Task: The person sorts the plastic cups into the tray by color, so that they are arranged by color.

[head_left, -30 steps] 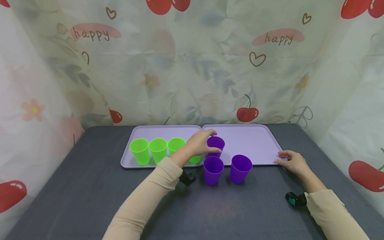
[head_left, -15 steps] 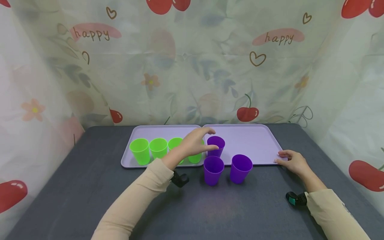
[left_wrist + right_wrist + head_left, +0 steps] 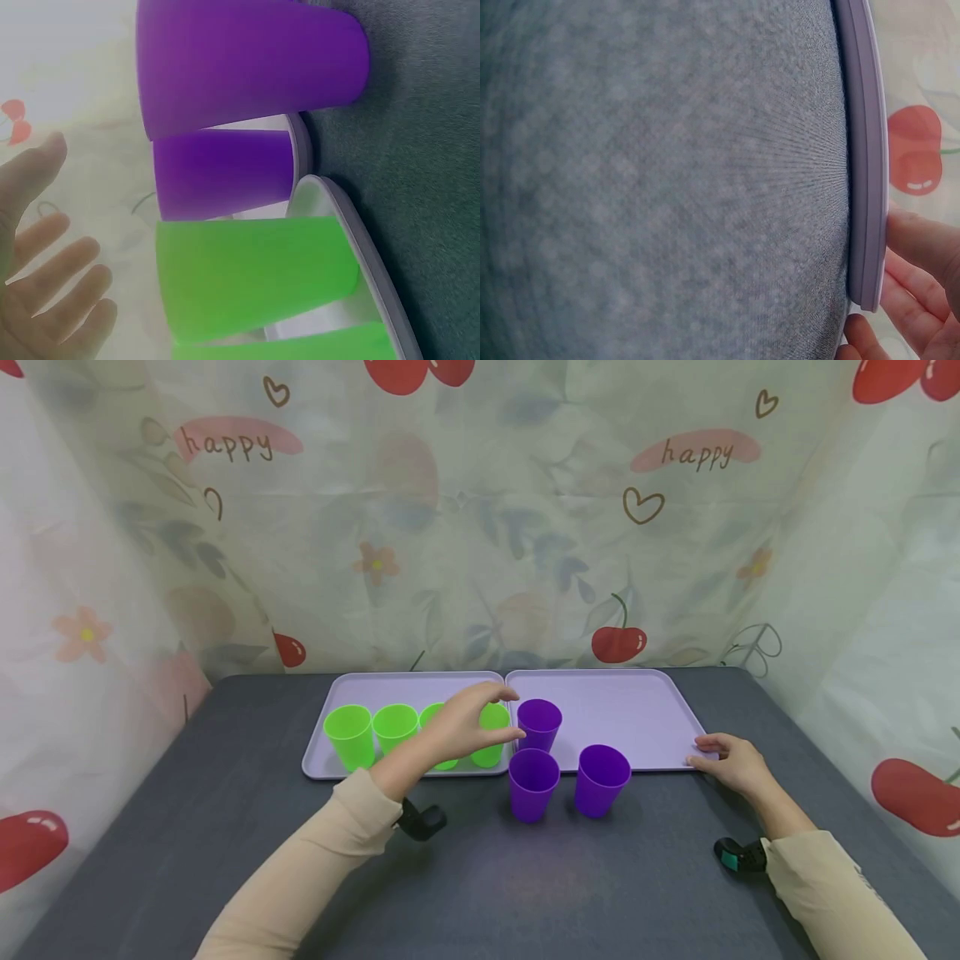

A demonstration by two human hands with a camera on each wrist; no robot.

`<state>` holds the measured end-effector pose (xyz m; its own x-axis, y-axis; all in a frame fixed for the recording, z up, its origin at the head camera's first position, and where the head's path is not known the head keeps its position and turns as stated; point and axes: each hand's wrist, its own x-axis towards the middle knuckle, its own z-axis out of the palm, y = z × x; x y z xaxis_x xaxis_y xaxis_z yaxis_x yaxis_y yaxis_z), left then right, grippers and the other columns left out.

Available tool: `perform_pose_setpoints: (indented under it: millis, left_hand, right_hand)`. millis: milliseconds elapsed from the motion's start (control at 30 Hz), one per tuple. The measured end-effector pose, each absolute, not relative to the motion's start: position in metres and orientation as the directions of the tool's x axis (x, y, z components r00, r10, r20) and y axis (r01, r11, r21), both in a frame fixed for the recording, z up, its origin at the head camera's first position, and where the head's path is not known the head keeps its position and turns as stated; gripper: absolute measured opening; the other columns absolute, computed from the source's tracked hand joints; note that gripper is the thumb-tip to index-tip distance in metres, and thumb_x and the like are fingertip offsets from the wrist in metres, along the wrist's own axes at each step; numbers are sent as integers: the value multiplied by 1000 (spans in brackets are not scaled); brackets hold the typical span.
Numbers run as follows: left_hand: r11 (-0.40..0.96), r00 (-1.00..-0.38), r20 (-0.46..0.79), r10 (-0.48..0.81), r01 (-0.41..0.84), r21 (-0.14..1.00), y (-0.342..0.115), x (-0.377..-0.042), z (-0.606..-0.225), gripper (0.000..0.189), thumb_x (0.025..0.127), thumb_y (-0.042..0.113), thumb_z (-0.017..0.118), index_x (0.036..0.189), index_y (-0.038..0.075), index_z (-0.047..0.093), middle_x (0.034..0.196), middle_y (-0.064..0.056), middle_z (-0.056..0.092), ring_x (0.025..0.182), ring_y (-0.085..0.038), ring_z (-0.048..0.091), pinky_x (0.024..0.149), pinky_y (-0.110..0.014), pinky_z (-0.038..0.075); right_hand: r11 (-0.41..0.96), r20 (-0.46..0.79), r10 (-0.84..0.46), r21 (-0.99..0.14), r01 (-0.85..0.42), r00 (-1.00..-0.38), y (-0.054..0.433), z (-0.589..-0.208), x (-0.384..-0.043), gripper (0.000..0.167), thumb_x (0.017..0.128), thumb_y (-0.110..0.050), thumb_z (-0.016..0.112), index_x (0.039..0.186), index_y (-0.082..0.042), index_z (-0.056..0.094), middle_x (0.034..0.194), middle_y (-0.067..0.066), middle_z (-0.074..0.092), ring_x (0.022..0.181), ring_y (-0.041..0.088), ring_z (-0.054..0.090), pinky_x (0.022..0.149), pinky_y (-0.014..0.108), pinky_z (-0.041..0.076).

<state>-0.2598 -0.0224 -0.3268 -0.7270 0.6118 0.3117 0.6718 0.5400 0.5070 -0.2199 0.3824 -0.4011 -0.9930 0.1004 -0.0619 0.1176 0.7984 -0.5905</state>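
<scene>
My left hand (image 3: 459, 724), thumb and fingers spread apart, hovers over the right end of the left lilac tray (image 3: 412, 688) and holds nothing. Just right of its fingertips, a purple cup (image 3: 540, 725) stands upright in the near left corner of the right lilac tray (image 3: 630, 718). At that tray's near right corner, my right hand (image 3: 731, 766) grips the edge, the thumb (image 3: 922, 238) against the rim. Two more purple cups, one on the left (image 3: 533, 787) and one on the right (image 3: 602, 783), stand on the dark cloth in front of the tray.
Several green cups (image 3: 349, 737) stand in a row in the left tray, one partly behind my left hand. The trays lie side by side on the dark cloth-covered table (image 3: 562, 885). A patterned curtain (image 3: 465, 568) hangs behind.
My left hand has drawn back leftward from the purple cup in the right tray, leaving it standing there and uncovering more of the rightmost green cup. My right hand stays at the tray's corner.
</scene>
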Motion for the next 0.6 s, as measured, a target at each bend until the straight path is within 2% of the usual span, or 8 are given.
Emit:
perform_pose_setpoints:
  millis: [600]
  left_hand:
    - [461,-688,321,651,694,552,-44,-234,-339,45,80,24,73,117,4,59,117,-11,64,105,-26,62,89,-34,53]
  right_hand:
    - [798,-63,106,-590,123,-992,383,-401,-220,56,88,-29,63,124,12,48,126,34,50,112,48,47,91,57,42]
